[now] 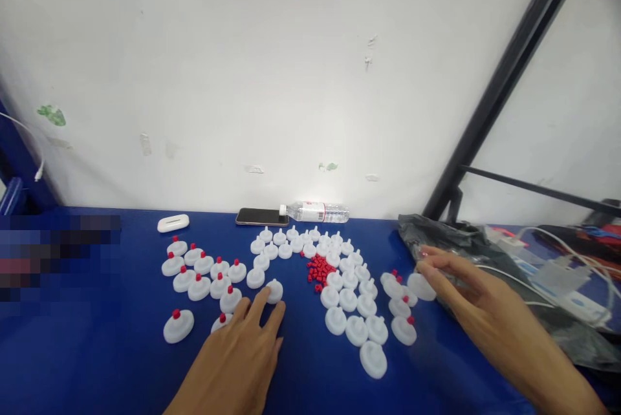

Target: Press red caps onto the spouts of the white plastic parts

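Note:
My left hand [242,344] is over the table's front middle with its fingers apart. Its fingertips touch a white round lid with a nozzle [275,292]. At the right, the thumb and forefinger of my right hand [466,289] are pinched at the top of another white lid [422,287], slightly blurred. Left of it lie several white lids with red caps on their nozzles [403,331]. More red-capped lids [198,287] are grouped at the left, one partly hidden by my left hand. Bare-nozzle lids [356,331] curve around a pile of small red caps [319,269].
On the blue table [121,363], a phone [259,216], a clear bottle lying down [315,211] and a white oval case [173,223] sit along the wall. A dark plastic bag [431,234] and a power strip with cables [557,286] occupy the right side.

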Action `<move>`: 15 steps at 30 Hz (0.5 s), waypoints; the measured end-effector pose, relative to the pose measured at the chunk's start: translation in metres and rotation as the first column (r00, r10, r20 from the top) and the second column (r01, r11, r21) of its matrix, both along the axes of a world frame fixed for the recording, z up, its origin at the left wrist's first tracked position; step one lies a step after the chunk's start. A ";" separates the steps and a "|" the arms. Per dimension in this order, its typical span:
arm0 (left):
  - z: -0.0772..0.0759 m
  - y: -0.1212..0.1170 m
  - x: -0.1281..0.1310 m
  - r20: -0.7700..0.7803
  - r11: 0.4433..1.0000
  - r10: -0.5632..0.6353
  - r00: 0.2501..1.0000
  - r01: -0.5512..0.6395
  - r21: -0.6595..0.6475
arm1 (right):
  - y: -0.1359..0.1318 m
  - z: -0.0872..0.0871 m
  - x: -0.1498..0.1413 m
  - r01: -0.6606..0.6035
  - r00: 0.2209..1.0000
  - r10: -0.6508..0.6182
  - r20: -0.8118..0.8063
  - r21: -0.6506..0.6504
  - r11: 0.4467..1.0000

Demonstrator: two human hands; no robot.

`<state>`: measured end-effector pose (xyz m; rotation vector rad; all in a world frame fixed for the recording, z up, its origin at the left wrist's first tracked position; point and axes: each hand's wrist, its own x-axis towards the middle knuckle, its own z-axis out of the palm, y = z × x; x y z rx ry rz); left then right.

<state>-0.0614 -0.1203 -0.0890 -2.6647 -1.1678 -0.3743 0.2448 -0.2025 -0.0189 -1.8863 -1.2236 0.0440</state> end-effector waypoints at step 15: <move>-0.005 0.004 0.003 -0.065 0.990 -0.130 0.989 0.133 0.041 | -0.004 -0.025 0.040 -0.027 0.998 0.049 0.032 -0.489 0.872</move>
